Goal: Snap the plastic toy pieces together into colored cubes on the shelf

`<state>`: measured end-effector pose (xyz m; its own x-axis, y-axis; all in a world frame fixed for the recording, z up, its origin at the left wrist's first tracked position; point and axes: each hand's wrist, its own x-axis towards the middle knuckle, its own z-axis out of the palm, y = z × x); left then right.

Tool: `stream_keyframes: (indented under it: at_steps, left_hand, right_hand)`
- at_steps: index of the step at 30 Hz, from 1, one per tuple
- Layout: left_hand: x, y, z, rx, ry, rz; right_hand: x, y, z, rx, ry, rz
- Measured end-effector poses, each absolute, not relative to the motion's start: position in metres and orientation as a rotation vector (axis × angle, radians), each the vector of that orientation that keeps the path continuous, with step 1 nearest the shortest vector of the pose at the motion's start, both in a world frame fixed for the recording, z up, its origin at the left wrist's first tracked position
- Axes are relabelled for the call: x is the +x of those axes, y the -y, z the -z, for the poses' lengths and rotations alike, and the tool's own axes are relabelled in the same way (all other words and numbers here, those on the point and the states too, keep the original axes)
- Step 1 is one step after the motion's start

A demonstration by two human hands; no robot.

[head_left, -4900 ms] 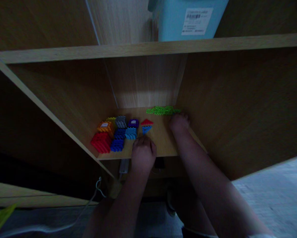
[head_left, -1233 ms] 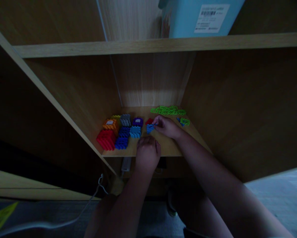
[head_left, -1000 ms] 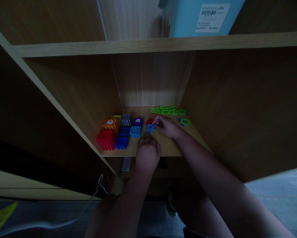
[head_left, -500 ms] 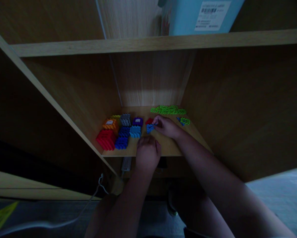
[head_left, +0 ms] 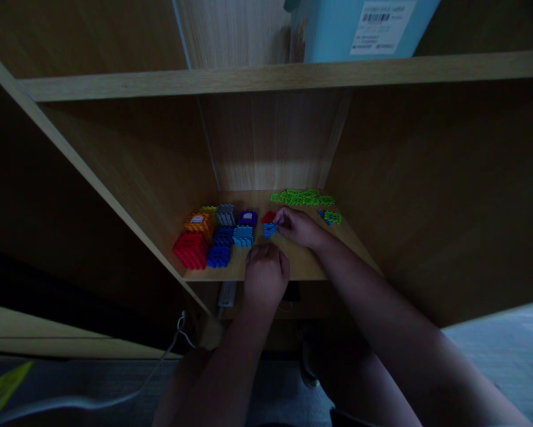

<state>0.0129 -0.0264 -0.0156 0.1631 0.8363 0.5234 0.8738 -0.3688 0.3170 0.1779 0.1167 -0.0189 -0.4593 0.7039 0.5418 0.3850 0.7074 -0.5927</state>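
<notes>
My right hand (head_left: 295, 225) reaches onto the wooden shelf (head_left: 308, 261) with its fingers pinched on a blue triangular plastic tile. More blue triangular tiles (head_left: 269, 230) lie just left of the fingertips, and a red tile piece (head_left: 267, 217) sits behind them. At the shelf's front edge my left hand (head_left: 266, 270) is closed with its back toward me; whether anything is inside cannot be made out. Left of my hands stand sorted stacks of interlocking tiles: light blue (head_left: 243, 236), dark blue (head_left: 219, 256), purple (head_left: 247, 218), grey (head_left: 226, 214), orange (head_left: 198, 223) and red (head_left: 190, 249).
Green tiles (head_left: 302, 197) lie in a row along the back. A small green and blue pile (head_left: 332, 217) rests at the right. Overhead runs an upper shelf edge (head_left: 266, 77) bearing a light blue bin (head_left: 329, 35). A white cable (head_left: 175, 338) hangs lower left.
</notes>
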Motion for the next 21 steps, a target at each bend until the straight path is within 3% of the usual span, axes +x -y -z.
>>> stream_keyframes:
  at_steps: [21]
  left_hand:
    - [0.0126,0.0255,0.0201,-2.293,1.699,1.092]
  right_hand:
    - [0.1774,-0.1161,0.0178,-0.856,2.112,-0.509]
